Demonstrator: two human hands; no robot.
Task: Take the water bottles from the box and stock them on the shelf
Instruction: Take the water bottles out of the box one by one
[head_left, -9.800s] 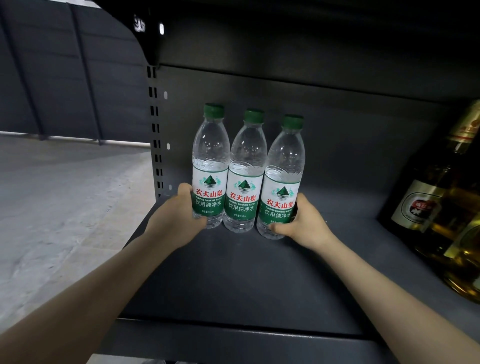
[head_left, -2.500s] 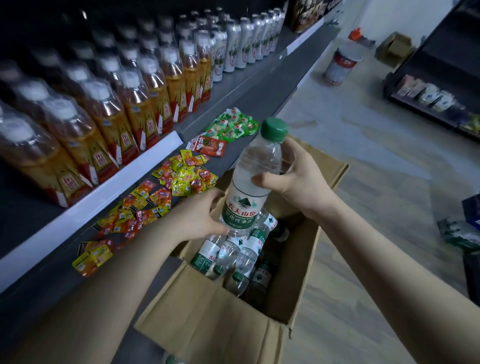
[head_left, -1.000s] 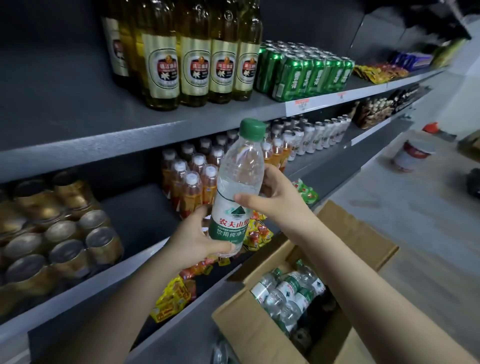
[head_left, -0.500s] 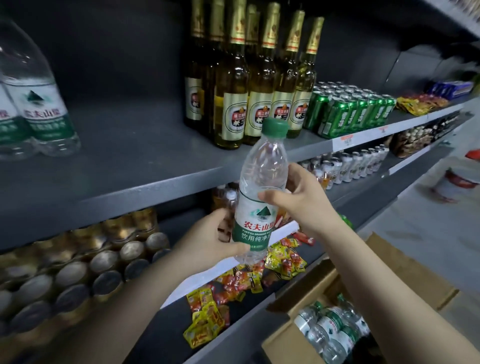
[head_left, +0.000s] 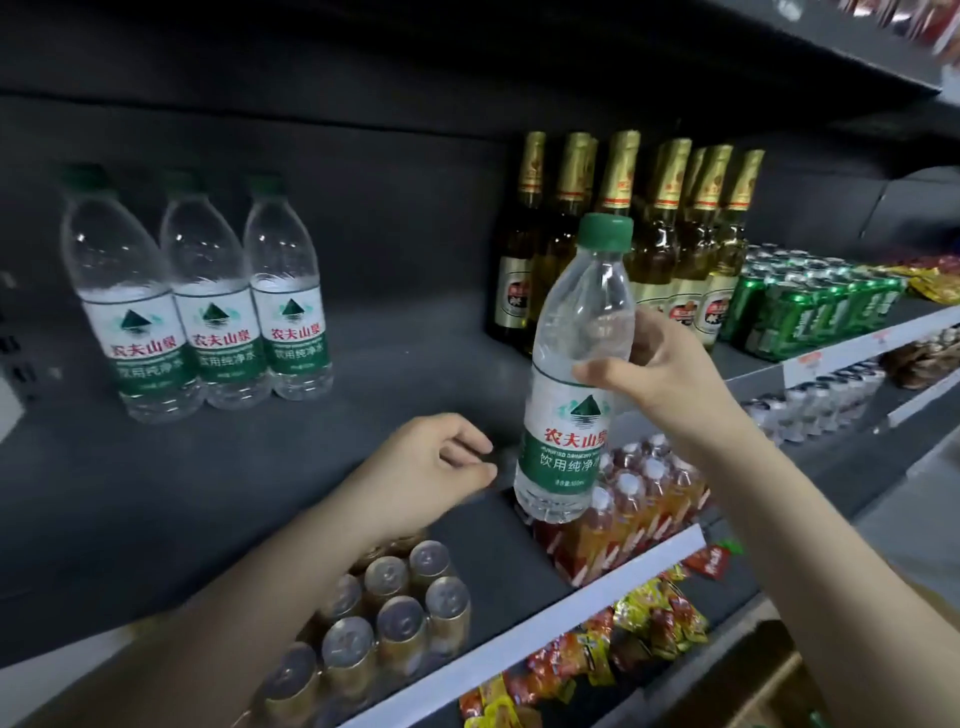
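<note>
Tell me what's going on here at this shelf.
A person is stocking water. The right hand grips a green-capped water bottle upright in front of the shelf; it is not set down yet. The left hand is beside it, fingers loosely curled, holding nothing. Three water bottles already stand in a row on the shelf, with beer bottles further right.

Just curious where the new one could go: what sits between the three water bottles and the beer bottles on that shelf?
Head view: bare dark shelf between the water bottles and beer bottles.
</note>
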